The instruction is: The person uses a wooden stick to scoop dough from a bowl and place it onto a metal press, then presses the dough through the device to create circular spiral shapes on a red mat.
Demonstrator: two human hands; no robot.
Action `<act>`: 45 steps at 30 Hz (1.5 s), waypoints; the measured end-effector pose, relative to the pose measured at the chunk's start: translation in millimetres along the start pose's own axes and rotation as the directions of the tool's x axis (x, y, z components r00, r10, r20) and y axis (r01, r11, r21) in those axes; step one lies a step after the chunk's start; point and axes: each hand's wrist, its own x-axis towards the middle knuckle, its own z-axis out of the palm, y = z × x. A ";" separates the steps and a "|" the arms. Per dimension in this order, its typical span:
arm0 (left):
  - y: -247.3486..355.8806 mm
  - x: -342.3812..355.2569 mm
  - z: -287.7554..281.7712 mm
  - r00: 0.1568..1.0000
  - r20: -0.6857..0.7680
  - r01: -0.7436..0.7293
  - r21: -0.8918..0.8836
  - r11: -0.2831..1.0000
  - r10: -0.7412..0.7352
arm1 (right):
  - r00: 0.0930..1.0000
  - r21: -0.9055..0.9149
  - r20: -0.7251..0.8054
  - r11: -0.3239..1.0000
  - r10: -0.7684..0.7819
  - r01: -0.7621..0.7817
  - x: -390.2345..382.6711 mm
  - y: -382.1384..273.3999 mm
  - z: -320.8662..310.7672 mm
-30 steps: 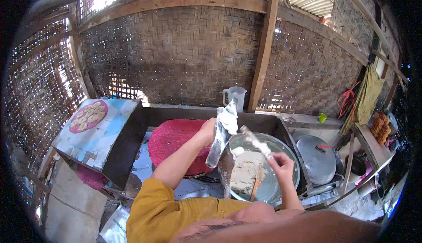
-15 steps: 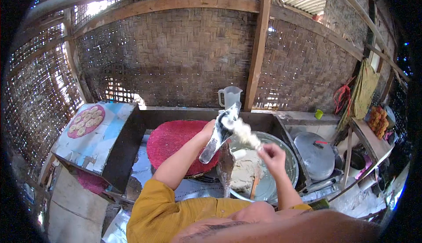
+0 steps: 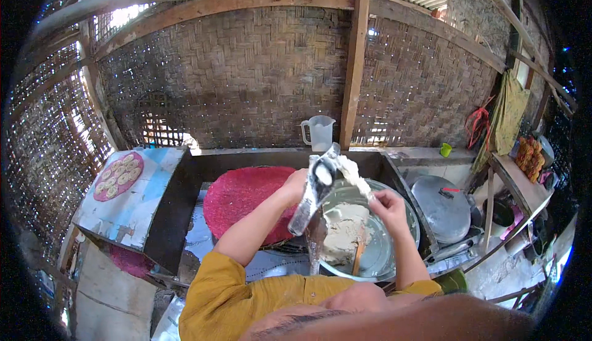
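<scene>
My left hand grips a grey metal press with a long flat handle and a dark hollow cup, in which some white dough shows. The tool is held tilted above the gap between a red round mat and a basin. My right hand pinches the lower end of a strip thickly covered in pale dough; whether a stick or spoon lies inside I cannot tell. Its upper end is close to the press. Below, the large metal basin holds a lump of dough and a wooden spatula.
The red round mat lies left of the basin. At far left, a box top bears a pink plate with several ring-shaped pieces. A clear jug stands on the back ledge. At right are a round metal lid and a green cup.
My right hand and the doughy strip have moved slightly right and down. The strip was blurred by motion before and is sharper now. My left hand still holds the press, a little lower.
</scene>
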 end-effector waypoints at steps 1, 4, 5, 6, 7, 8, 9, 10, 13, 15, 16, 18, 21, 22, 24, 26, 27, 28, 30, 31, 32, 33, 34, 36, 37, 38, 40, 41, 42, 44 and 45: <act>28.5 -11.5 -5.4 1.000 0.021 -0.004 0.284 0.959 -0.002 | 1.000 -0.176 -0.018 0.984 0.010 -0.013 8.8 -2.0 -2.3; 12.7 -4.6 5.6 0.994 -0.026 -0.089 0.369 0.925 0.105 | 0.999 -0.228 0.026 0.973 -0.035 0.040 12.1 -16.3 -1.2; -4.4 0.3 5.3 0.995 -0.031 -0.076 0.367 0.927 0.094 | 0.991 -0.154 0.135 0.987 -0.016 0.037 9.2 -21.7 -1.1; -27.3 8.9 2.9 0.997 -0.079 0.004 0.183 0.983 0.011 | 0.970 -0.079 0.244 0.997 -0.005 0.025 7.4 -26.6 -1.5; -41.7 13.4 0.4 0.992 -0.100 0.081 -0.011 0.997 -0.082 | 0.961 -0.028 0.268 0.997 -0.064 0.074 5.4 -27.7 -9.0; -21.3 6.1 -14.0 0.995 0.030 0.090 -0.662 0.744 -0.094 | 0.977 0.019 0.202 0.998 -0.064 0.061 3.5 -31.9 -17.3; -24.8 3.9 -26.6 0.999 0.036 0.027 -0.808 0.589 0.004 | 0.989 0.065 0.136 0.997 -0.060 0.051 2.5 -37.0 -25.3; -26.0 -5.2 -44.1 0.995 0.028 -0.014 -0.917 0.399 0.098 | 0.995 0.126 0.080 0.991 -0.051 0.040 1.6 -45.3 -29.4; -42.2 -15.9 -55.8 0.941 -0.187 -0.225 -0.968 0.109 0.280 | 0.999 0.167 0.029 0.986 0.019 -0.023 5.1 -29.9 -26.9; -40.3 -16.4 -43.7 0.903 -0.291 -0.216 -0.943 -0.252 0.317 | 0.996 0.243 0.078 0.968 0.042 -0.060 2.1 -14.1 -9.2; -33.7 -18.2 -34.6 0.843 -0.346 -0.188 -0.907 -0.376 0.412 | 0.989 0.257 0.142 0.964 0.026 -0.062 0.5 -7.1 1.9; -30.3 -19.1 -14.2 0.814 -0.400 -0.189 -0.868 -0.458 0.421 | 0.970 0.226 0.243 0.972 0.011 -0.068 0.2 -2.3 22.5; -26.2 -23.3 3.2 0.775 -0.370 -0.116 -0.880 -0.461 0.512 | 0.953 0.116 0.302 0.993 -0.016 -0.020 11.4 -1.3 47.3; -24.6 -28.4 4.7 0.811 -0.356 -0.120 -0.878 -0.463 0.465 | 0.944 0.053 0.328 0.998 -0.031 0.014 15.0 -2.3 54.4; -29.3 -33.1 6.4 0.828 -0.344 -0.110 -0.873 -0.475 0.442 | 0.938 -0.090 0.333 0.987 -0.094 0.131 16.3 -18.3 58.4; -36.5 -36.0 -3.2 0.812 -0.365 -0.097 -0.854 -0.510 0.456 | 0.915 -0.194 0.365 0.947 -0.174 0.258 12.8 -25.3 55.4; -39.4 -40.9 -5.0 0.810 -0.378 -0.115 -0.851 -0.512 0.447 | 0.912 -0.188 0.372 0.948 -0.173 0.257 6.4 -20.0 53.9; -39.5 -40.2 -6.5 0.792 -0.407 -0.136 -0.845 -0.518 0.456 | 0.910 -0.157 0.352 0.944 -0.221 0.290 -0.4 -16.2 49.5; -43.2 -39.2 -5.4 0.775 -0.442 -0.165 -0.832 -0.530 0.452 | 0.895 -0.138 0.342 0.926 -0.287 0.350 -9.5 0.6 41.4; -43.3 -39.5 -5.4 0.784 -0.426 -0.164 -0.844 -0.511 0.452 | 0.891 -0.140 0.352 0.925 -0.287 0.353 -13.7 3.2 40.6; -43.7 -39.4 -5.3 0.793 -0.410 -0.162 -0.855 -0.492 0.451 | 0.891 -0.142 0.340 0.920 -0.302 0.366 -17.4 5.1 39.9; -44.4 -38.5 -5.0 0.790 -0.419 -0.170 -0.851 -0.497 0.447 | 0.890 -0.143 0.327 0.914 -0.317 0.378 -18.9 5.7 39.4; -45.3 -38.4 -3.3 0.797 -0.397 -0.139 -0.854 -0.501 0.456 | 0.888 -0.132 0.289 0.904 -0.357 0.406 -20.5 5.0 40.2; -47.1 -38.9 0.9 0.803 -0.381 -0.113 -0.853 -0.510 0.458 | 0.858 -0.155 0.307 0.868 -0.411 0.471 -18.0 7.0 34.9; -47.0 -38.0 1.5 0.798 -0.369 -0.080 -0.849 -0.522 0.477 | 0.825 -0.176 0.313 0.825 -0.471 0.537 -16.2 7.2 32.8; -46.7 -37.4 2.4 0.791 -0.358 -0.048 -0.844 -0.534 0.495 | 0.823 -0.174 0.318 0.824 -0.471 0.539 -16.6 5.7 32.5; -39.5 -39.4 3.4 0.801 -0.333 -0.014 -0.841 -0.542 0.497 | 0.797 -0.149 0.347 0.810 -0.494 0.567 -18.7 -0.2 34.4; -42.6 -38.5 2.6 0.800 -0.336 -0.019 -0.842 -0.539 0.497 | 0.793 -0.145 0.349 0.808 -0.499 0.571 -19.8 -4.3 36.1; -48.6 -37.6 1.8 0.814 -0.311 -0.013 -0.855 -0.519 0.491 | 0.815 -0.143 0.340 0.831 -0.469 0.537 -21.8 -9.1 37.7; -44.7 -37.7 -9.8 0.850 -0.273 -0.053 -0.894 -0.444 0.450 | 0.867 -0.172 0.344 0.884 -0.360 0.435 -23.4 -10.4 35.9; -44.5 -38.2 -20.7 0.860 -0.258 -0.076 -0.918 -0.389 0.441 | 0.863 -0.167 0.345 0.880 -0.370 0.444 -25.0 -7.2 32.8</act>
